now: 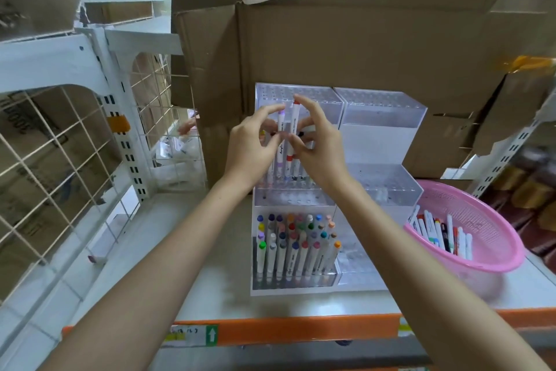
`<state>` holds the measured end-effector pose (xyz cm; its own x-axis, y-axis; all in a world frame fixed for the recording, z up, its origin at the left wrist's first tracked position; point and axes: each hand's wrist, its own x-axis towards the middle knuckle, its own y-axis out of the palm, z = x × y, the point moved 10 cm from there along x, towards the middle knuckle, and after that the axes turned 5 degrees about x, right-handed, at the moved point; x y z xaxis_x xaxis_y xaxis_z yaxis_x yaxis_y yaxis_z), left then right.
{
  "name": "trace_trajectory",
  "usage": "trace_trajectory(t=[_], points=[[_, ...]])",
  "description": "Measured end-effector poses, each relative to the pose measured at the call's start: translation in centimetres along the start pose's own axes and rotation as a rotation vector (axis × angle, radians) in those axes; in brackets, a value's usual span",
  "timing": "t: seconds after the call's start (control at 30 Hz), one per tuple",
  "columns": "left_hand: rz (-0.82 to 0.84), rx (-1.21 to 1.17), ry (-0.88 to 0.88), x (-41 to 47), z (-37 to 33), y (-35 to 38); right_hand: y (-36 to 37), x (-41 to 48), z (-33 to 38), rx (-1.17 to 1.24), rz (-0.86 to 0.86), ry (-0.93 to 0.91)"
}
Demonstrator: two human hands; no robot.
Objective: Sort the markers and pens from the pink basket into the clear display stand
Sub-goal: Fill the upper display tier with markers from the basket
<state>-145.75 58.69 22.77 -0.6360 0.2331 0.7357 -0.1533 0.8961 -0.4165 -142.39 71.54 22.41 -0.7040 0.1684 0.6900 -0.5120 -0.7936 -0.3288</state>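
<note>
The clear display stand point(382, 118) rises in tiers on the shelf in front of me. Its bottom left tier holds several upright markers point(296, 246) with coloured caps. Over the middle left tier, my left hand point(251, 148) pinches a white marker with a purple cap point(280, 142), held upright. Beside it, my right hand point(320, 145) pinches a white marker with a red cap point(293, 133), also upright. Both hands hold a few more markers lower in the fingers. The pink basket point(493, 238) sits at the right with several pens and markers inside.
Large cardboard boxes point(346, 46) stand right behind the stand and overhang it. A white wire-grid rack point(69, 142) closes off the left side. The shelf's orange front edge point(301, 330) runs below my arms. More boxes sit at the far right.
</note>
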Motion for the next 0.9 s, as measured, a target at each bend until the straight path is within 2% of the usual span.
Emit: trace_trajectory(t=[0.27,0.53,0.9], points=[[0.020,0.060,0.014,-0.2,0.2,0.2,-0.5,-0.3,0.2,-0.078,-0.027,-0.026],[0.012,0.064,0.013,-0.2,0.0,0.4,-0.8,-0.6,0.2,-0.051,-0.038,-0.029],[0.049,0.253,0.162,-1.4,-0.1,1.6,-0.4,-1.1,-0.1,-0.032,-0.026,-0.029]])
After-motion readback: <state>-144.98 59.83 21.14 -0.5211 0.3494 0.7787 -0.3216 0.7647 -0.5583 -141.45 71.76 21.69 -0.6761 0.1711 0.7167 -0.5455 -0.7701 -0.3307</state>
